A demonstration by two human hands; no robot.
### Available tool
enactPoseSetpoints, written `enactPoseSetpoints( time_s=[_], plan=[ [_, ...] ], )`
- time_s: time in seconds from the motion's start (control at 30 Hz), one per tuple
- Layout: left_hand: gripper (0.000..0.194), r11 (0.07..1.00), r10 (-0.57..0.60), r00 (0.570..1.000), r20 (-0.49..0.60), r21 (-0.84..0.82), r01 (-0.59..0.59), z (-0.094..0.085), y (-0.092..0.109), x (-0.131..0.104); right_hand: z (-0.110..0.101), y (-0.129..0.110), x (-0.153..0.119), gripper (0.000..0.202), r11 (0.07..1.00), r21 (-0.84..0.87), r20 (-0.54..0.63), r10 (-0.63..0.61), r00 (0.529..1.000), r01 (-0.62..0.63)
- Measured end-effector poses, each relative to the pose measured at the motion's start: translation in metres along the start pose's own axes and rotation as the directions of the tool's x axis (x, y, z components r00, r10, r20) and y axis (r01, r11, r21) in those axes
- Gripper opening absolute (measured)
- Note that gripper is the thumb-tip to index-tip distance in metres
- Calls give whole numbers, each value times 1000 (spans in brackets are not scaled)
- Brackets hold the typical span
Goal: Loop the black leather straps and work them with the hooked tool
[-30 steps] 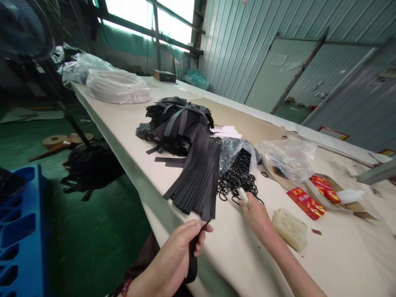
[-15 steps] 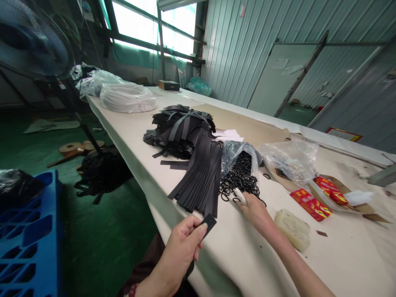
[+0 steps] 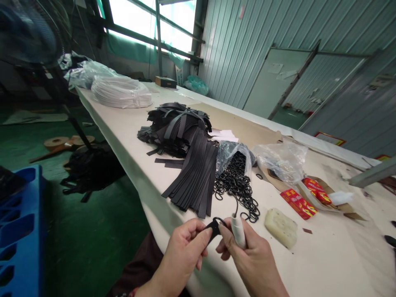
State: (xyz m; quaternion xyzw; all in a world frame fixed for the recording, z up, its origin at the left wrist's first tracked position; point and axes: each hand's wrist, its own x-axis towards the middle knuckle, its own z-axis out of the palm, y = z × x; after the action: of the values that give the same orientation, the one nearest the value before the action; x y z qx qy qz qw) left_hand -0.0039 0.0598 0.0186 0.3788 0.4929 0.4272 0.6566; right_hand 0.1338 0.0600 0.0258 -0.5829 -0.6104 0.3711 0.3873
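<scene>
My left hand (image 3: 185, 251) pinches the end of a black strap (image 3: 213, 232) between thumb and fingers. Beside it, my right hand (image 3: 247, 255) grips a white-handled tool (image 3: 238, 232) whose thin dark shaft points up, and its thumb and finger also hold a black ring (image 3: 220, 220) at the strap end. Beyond my hands lie a fan of black straps (image 3: 194, 177) and a loose pile of black rings (image 3: 236, 177) spilling from a clear plastic bag (image 3: 227, 154).
A yellowish block (image 3: 281, 227) sits right of my hands. Behind it are red packets (image 3: 298, 203) and another clear bag (image 3: 283, 161). A white coil (image 3: 120, 91) lies at the table's far left; a blue pallet (image 3: 21, 231) is on the floor.
My right hand has come back from the ring pile to my left hand, bringing a ring to the strap end. Some rings now trail nearer on the table.
</scene>
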Motion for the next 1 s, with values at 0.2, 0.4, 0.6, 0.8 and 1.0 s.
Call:
enactPoseSetpoints(
  time_s=[0.2,0.4,0.6,0.8,1.0],
  plan=[
    [25,958,-42,992,116,-276,73,0,2,-3,-4,21,-7,19,858,-318,-33,-436,900,404],
    [26,957,-1,993,118,-287,35,-2,1,3,6,16,-10,20,939,-246,-79,-268,960,241],
    [25,988,94,990,105,-136,-79,-4,1,7,18,-18,-2,33,958,248,-105,177,979,-147],
    [10,924,302,951,-62,264,-277,-13,-8,2,16,-9,-9,20,993,115,-148,32,988,-15],
    [38,970,34,996,88,236,-54,-16,-11,-11,2,20,-29,24,791,-344,-85,-562,823,505]
  ],
)
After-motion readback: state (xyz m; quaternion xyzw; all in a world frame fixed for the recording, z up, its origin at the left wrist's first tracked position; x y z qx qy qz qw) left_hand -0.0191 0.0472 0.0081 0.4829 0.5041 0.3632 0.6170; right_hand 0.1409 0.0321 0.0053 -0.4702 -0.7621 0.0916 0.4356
